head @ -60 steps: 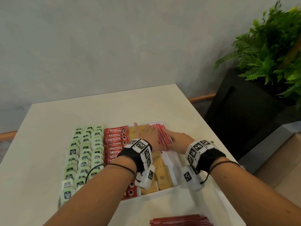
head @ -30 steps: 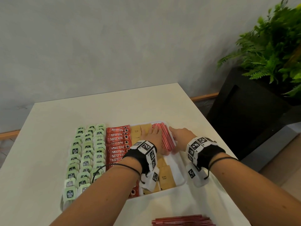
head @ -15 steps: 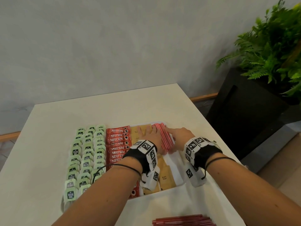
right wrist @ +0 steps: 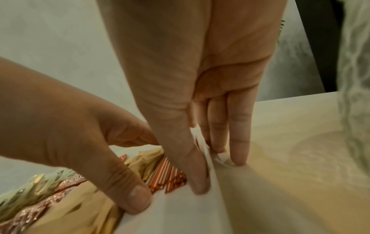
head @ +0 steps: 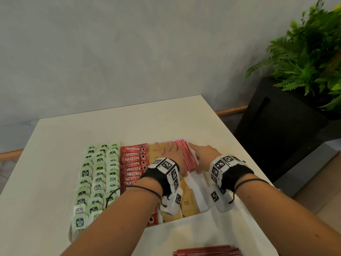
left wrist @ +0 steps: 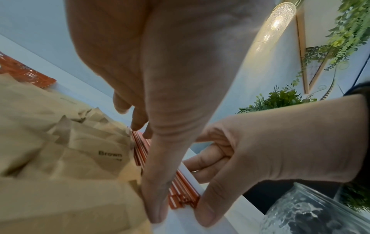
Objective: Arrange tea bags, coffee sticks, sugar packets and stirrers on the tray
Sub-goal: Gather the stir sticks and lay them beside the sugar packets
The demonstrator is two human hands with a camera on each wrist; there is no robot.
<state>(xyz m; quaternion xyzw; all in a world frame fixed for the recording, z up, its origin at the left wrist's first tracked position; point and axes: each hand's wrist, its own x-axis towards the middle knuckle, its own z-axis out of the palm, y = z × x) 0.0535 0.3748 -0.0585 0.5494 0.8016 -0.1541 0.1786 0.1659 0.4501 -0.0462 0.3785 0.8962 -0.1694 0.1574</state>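
A white tray [head: 198, 189] holds columns of green tea bags [head: 97, 180], red coffee sticks [head: 133, 159], brown sugar packets [head: 188, 202] and, in its far right corner, a bundle of red-and-white striped stirrers [head: 185, 156]. My left hand [head: 171, 154] lies flat on the sugar packets [left wrist: 90, 150], its thumb pressing the left side of the stirrers [left wrist: 180, 194]. My right hand [head: 200, 154] straddles the tray's right rim. Its thumb is inside against the stirrers [right wrist: 170, 174], and its straight fingers [right wrist: 238, 142] touch the table outside.
More red stirrers [head: 206, 252] lie in a heap at the table's [head: 129, 122] near edge. A glass jar [left wrist: 310, 213] stands near my right wrist. A fern in a black planter [head: 304, 61] stands past the table's right side, and a wall is behind.
My right hand has slid off the top of the stirrer bundle to its right side at the tray rim. The left hand has shifted slightly forward along the bundle, which now lies straighter.
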